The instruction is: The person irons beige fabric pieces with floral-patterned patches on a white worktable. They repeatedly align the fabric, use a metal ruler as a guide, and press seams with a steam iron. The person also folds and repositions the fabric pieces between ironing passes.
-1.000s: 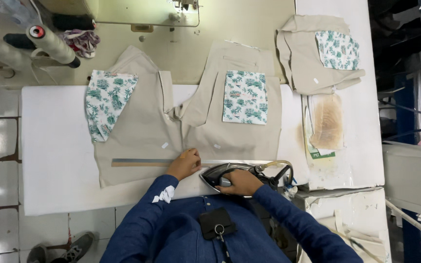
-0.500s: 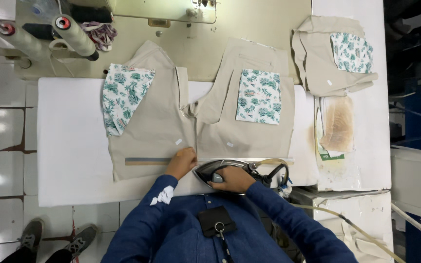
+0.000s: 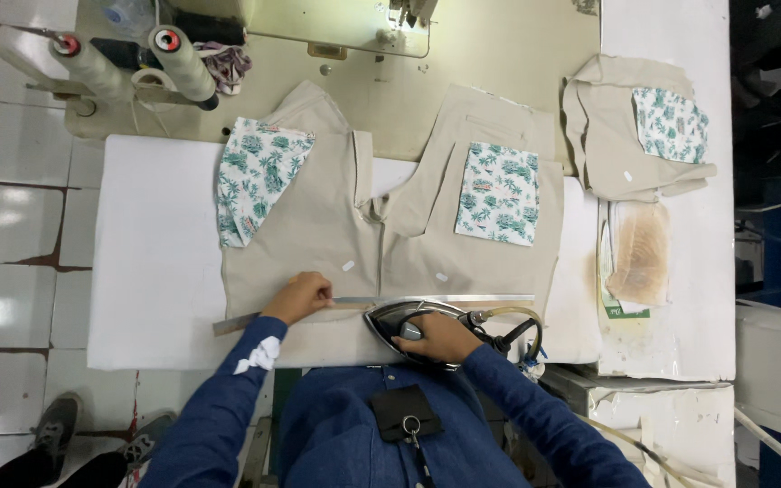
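Left hand: pressing metal ruler flat on beige garment.
Right hand: grasping iron.
Technique: keep ruler firm, fold edge straight.

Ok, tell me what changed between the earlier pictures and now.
Very little moved. The right hand keeps its grip on the iron at the near hem of the beige garment, and the left hand still presses the metal ruler against the fabric. Nothing was picked up or released. The garment, its patterned pockets and the folded piece lie as before; only the camera view shifted.
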